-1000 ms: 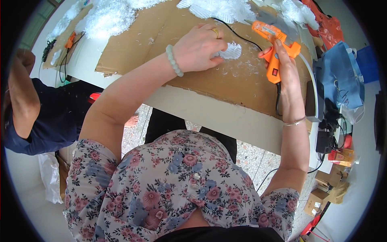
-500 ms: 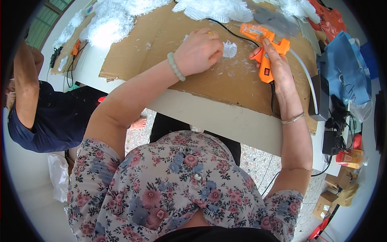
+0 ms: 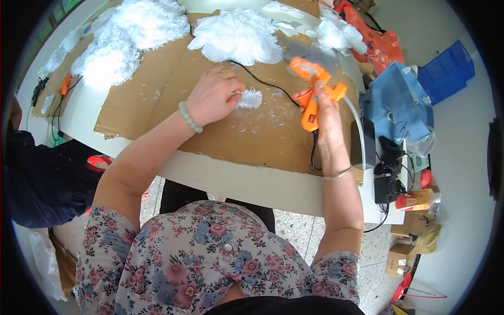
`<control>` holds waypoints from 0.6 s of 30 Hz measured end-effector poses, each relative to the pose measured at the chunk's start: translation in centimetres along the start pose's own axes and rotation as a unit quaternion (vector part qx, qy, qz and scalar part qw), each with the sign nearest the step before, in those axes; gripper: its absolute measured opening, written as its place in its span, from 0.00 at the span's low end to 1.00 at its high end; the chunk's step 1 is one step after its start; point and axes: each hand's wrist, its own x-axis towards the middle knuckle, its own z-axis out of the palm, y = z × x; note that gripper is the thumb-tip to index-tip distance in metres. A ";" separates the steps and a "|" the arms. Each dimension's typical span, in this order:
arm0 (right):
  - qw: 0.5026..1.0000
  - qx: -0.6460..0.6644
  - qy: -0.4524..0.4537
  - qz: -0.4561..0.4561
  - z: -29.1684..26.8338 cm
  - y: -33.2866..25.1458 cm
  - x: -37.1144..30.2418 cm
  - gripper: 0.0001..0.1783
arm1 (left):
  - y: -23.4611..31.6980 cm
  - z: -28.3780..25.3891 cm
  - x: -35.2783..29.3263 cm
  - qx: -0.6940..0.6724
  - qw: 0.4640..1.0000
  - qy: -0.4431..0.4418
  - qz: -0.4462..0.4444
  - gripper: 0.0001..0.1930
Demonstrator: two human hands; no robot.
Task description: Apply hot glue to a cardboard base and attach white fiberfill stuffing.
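My left hand is closed in a pinch above the cardboard. A small white feathery piece extends from its fingertips, with a thin pale strip running into the pinch. My right hand wraps round the handle of an orange hot glue gun, fingers at its trigger. The gun's nozzle end points up and to the left, away from me. A long translucent glue stick curves out of its back. Bits of white fluff are scattered on the cardboard between my hands.
Piles of white feathery pieces lie along the far side. A black cord crosses the cardboard. On the right are a dark box, a blue bag and black adapters. A person in dark clothing sits at left.
The whole view has shifted, so the table appears lower and further left. The white feathery piece has turned and now reaches my left fingertips. The glue gun stays in my right hand.
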 end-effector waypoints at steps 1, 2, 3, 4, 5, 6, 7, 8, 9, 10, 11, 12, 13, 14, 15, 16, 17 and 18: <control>0.999 -0.003 0.040 -0.021 -0.6 -0.4 1.0 0.22 | 0.1 -0.6 0.3 -0.032 0.998 0.048 -0.014 0.02; 0.999 -0.016 0.039 -0.022 -2.0 -1.3 2.1 0.22 | 0.4 -1.1 0.7 -0.066 0.993 0.095 -0.025 0.02; 0.994 0.026 0.074 -0.078 -2.1 -2.3 3.0 0.22 | 0.4 -1.1 0.7 -0.069 0.992 0.100 -0.022 0.02; 0.990 0.053 0.078 -0.103 -3.1 -3.3 4.5 0.22 | 0.2 -1.0 0.4 -0.092 0.988 0.119 -0.044 0.04; 0.987 0.032 0.102 -0.123 -3.8 -4.6 5.9 0.21 | 0.0 -1.0 0.2 -0.112 0.982 0.139 -0.067 0.05; 0.982 0.010 0.124 -0.141 -5.0 -5.9 7.5 0.17 | 0.1 -1.2 0.2 -0.115 0.981 0.144 -0.068 0.05; 0.971 0.079 0.152 -0.168 -5.4 -6.7 9.1 0.17 | 0.2 -1.4 0.0 -0.189 0.963 0.133 -0.140 0.06; 0.969 0.072 0.144 -0.186 -6.9 -7.6 10.3 0.17 | 0.1 -1.4 0.0 -0.264 0.934 0.121 -0.208 0.07; 0.967 0.075 0.168 -0.174 -8.3 -8.6 11.7 0.18 | 0.0 -1.5 0.0 -0.266 0.932 0.123 -0.212 0.07; 0.965 0.077 0.193 -0.162 -9.5 -9.5 12.6 0.18 | -0.2 -1.4 0.3 -0.293 0.920 0.142 -0.219 0.07; 0.963 0.062 0.213 -0.154 -9.5 -10.2 12.8 0.18 | -0.5 -1.5 0.3 -0.316 0.906 0.163 -0.231 0.08; 0.962 0.047 0.229 -0.142 -9.3 -10.5 12.8 0.18 | -0.7 -1.5 0.2 -0.312 0.904 0.165 -0.243 0.08; 0.970 0.024 0.173 -0.168 -10.2 -10.3 13.5 0.18 | -0.7 -1.6 0.3 -0.347 0.889 0.169 -0.245 0.08; 0.968 0.037 0.223 -0.113 -7.1 -11.3 11.4 0.16 | -0.8 -1.9 0.2 -0.378 0.874 0.174 -0.252 0.09; 0.971 0.039 0.173 -0.161 -7.0 -10.6 11.3 0.16 | -0.8 -2.0 0.1 -0.372 0.873 0.175 -0.262 0.09; 0.969 0.042 0.123 -0.209 -7.0 -9.8 11.2 0.16 | -0.7 -2.1 0.2 -0.411 0.860 0.169 -0.249 0.09; 0.971 0.048 0.115 -0.203 -6.4 -8.8 10.7 0.16 | -0.8 -2.5 0.2 -0.448 0.847 0.164 -0.235 0.10; 0.977 -0.012 0.100 -0.186 -5.9 -7.6 9.6 0.18 | -0.7 -2.7 0.2 -0.441 0.848 0.165 -0.243 0.10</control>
